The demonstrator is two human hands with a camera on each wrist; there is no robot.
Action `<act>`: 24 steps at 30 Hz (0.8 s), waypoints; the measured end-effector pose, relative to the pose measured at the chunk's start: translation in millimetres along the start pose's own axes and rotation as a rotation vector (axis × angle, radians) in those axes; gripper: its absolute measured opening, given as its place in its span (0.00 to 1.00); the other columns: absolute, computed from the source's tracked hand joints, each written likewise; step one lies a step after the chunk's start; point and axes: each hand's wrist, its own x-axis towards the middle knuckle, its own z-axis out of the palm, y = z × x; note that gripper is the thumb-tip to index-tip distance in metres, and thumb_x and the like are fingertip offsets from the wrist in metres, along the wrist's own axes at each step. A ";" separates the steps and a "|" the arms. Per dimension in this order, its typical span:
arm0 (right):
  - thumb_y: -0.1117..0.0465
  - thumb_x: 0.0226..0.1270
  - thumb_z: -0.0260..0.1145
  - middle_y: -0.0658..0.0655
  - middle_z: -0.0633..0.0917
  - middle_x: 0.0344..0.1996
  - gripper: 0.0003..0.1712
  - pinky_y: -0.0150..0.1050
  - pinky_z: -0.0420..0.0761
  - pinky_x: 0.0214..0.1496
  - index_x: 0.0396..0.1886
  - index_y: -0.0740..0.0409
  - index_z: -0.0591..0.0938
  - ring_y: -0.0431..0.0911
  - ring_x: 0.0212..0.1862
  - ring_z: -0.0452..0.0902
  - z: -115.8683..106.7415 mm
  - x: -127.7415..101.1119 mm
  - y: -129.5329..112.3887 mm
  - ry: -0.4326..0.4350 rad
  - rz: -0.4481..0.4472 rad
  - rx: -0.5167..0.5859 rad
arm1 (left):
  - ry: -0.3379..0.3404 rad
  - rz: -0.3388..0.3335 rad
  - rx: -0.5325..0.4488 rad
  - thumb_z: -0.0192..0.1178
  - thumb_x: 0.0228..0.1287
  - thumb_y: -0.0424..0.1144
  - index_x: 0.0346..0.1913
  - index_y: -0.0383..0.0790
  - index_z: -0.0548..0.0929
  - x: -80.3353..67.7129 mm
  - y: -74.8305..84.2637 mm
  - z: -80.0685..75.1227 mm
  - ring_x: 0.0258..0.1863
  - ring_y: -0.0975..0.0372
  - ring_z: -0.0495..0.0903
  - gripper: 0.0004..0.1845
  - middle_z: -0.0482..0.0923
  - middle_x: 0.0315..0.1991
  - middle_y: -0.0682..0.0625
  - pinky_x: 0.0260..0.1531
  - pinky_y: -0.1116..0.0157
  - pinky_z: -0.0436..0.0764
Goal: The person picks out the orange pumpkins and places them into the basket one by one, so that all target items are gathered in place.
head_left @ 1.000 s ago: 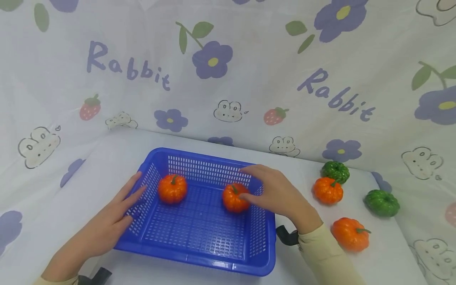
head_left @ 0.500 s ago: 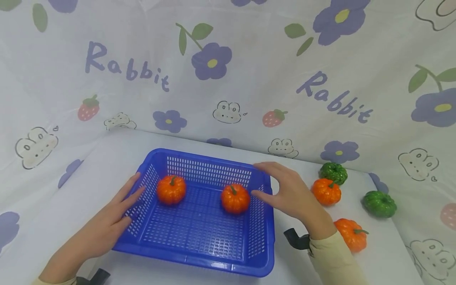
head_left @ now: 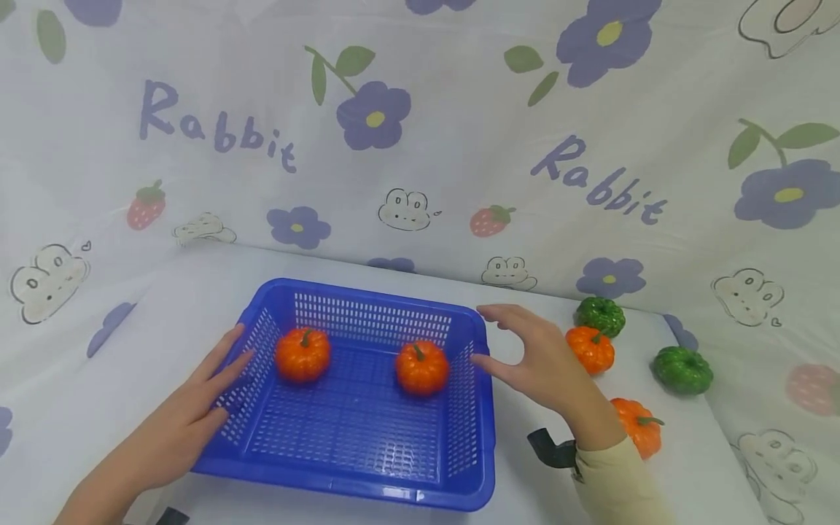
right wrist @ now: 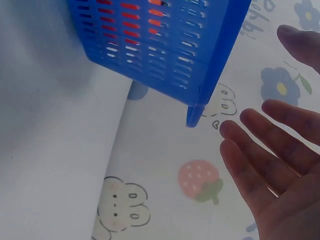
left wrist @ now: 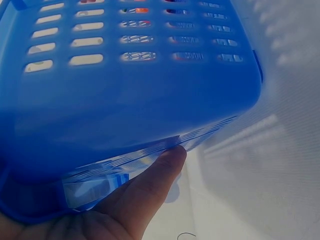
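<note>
In the head view a blue plastic basket [head_left: 341, 486] with slotted walls stands on the white table, holding two small orange pumpkins, one on the left [head_left: 303, 356] and one on the right [head_left: 422, 368]. My left hand [head_left: 187, 415] rests at the basket's left side, fingers extended over the rim. A finger [left wrist: 167, 162] touches the basket's outer wall in the left wrist view. My right hand [head_left: 541, 357] hovers at the right rim with thumb and fingers spread and nothing between them. The right wrist view shows its fingers [right wrist: 257, 170] apart from the basket wall.
Right of the basket lie an orange pumpkin [head_left: 590, 350] beside a dark green one [head_left: 600, 316], another green pumpkin [head_left: 682, 370] farther right, and a nearer orange pumpkin [head_left: 642, 430] partly hidden by my right wrist. A printed cloth [head_left: 446, 160] hangs behind the table.
My right hand has drawn back from the right-hand pumpkin in the basket, moving rightward to the rim. My left hand keeps its place on the basket. The head view has shifted slightly.
</note>
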 end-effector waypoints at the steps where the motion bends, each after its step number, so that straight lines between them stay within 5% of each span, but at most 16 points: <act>1: 0.49 0.64 0.83 0.56 0.84 0.67 0.40 0.62 0.86 0.61 0.74 0.54 0.81 0.56 0.63 0.83 -0.2 -1.3 0.8 0.007 0.005 -0.006 | 0.002 0.008 -0.002 0.52 0.74 0.22 0.85 0.33 0.61 -0.3 -0.4 0.2 0.85 0.37 0.45 0.37 0.35 0.90 0.48 0.68 0.86 0.43; 24: 0.59 0.61 0.85 0.58 0.87 0.62 0.39 0.71 0.84 0.56 0.72 0.55 0.82 0.56 0.60 0.83 -22.9 -27.7 11.5 0.106 0.048 0.012 | -0.005 -0.013 0.002 0.52 0.74 0.23 0.85 0.33 0.61 -1.3 2.5 -2.2 0.85 0.37 0.46 0.38 0.35 0.90 0.47 0.67 0.85 0.44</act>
